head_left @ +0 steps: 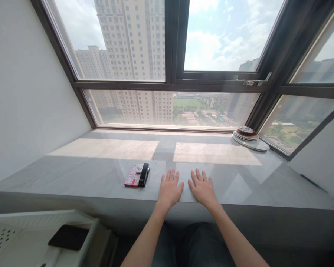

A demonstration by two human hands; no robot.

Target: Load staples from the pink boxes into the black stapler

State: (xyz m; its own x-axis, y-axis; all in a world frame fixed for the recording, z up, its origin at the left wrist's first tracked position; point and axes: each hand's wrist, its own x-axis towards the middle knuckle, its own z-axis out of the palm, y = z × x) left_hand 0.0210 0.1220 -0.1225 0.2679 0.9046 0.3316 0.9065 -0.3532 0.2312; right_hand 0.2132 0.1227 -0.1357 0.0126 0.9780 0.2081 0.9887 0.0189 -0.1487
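My left hand lies flat, palm down, on the grey stone window sill, its fingers spread and holding nothing. Beside it, palm down as well, rests my right hand with its fingers apart. A gap of bare stone separates the two thumbs. To the left of my left hand, not touching it, is a black stapler. Small pink-and-white boxes lie against the stapler's left side, with a small whitish piece on top of them.
A stack of plates stands in the sill's far right corner, by the dark window frame. Below the sill at left is a white plastic bin with a black flat phone-like object on it. A white wall bounds the left.
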